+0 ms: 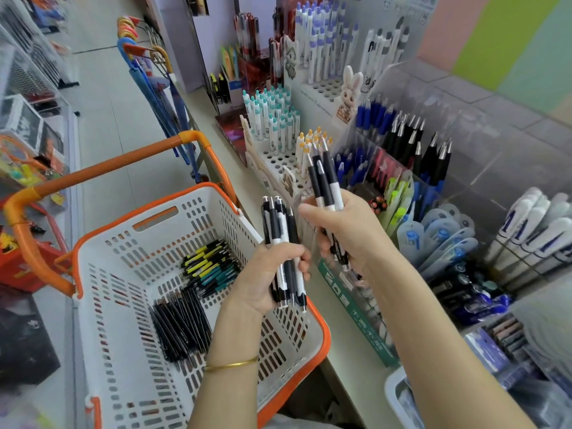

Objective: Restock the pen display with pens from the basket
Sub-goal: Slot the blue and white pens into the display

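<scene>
The left hand (270,274) is above the near right corner of the basket (123,274), and its fingers are curled around a bundle of black and white pens (278,224), which stand almost upright with the clip ends up. The right hand (343,230) is just beside it, a little higher, over the edge of the counter (343,345); its thumb and fingers pinch a smaller fan of the same pens (323,181), and their tops reach in front of the white holed stand (278,156) of the pen display (315,97). In this stand are pens with teal caps (272,119) and, closer to the right hand, pens with yellow caps (309,144). A cardboard rabbit figure (351,88) stands behind the yellow-capped pens. To the right of it, clear compartments (483,144) hold blue pens (371,116) and black pens (405,134). The basket is white with an orange rim and an orange handle (123,163); on its bottom lie a pile of thin black pens (182,323) and, further from the person, a smaller group of pens with yellow and teal parts (210,267). A thin gold bracelet (230,365) is on the left wrist
</scene>
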`<state>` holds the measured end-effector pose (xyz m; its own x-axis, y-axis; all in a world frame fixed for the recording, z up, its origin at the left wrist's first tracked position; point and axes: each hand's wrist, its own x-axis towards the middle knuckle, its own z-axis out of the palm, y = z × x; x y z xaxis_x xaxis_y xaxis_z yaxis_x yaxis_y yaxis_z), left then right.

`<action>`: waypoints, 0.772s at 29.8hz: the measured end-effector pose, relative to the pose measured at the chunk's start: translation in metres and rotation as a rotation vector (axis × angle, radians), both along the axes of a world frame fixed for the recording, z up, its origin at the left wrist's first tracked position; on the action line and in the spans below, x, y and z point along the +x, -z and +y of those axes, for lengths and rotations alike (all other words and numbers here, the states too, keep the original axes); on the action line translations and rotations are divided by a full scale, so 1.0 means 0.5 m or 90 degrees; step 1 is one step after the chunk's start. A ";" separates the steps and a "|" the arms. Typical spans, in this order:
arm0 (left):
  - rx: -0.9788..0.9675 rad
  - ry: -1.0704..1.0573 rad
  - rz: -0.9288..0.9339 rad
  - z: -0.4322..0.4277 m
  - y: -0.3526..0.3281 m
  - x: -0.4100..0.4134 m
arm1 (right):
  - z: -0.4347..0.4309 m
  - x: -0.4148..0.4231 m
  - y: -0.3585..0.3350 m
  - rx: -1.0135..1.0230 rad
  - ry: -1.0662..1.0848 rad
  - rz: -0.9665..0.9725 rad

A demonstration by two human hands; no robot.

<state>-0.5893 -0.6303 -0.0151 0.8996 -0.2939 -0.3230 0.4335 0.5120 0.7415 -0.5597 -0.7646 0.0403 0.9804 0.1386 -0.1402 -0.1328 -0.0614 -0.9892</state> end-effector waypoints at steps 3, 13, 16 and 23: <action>0.034 0.042 -0.033 -0.004 0.002 -0.001 | 0.020 0.008 -0.011 -0.075 -0.024 -0.044; -0.050 0.097 0.016 0.000 0.013 -0.004 | 0.009 0.028 -0.007 -0.131 -0.040 -0.052; -0.102 0.078 0.032 0.001 0.015 0.000 | -0.003 0.027 -0.010 -0.117 -0.019 -0.070; -0.174 -0.163 0.180 0.000 0.024 0.007 | -0.025 0.025 -0.012 -0.036 0.264 -0.154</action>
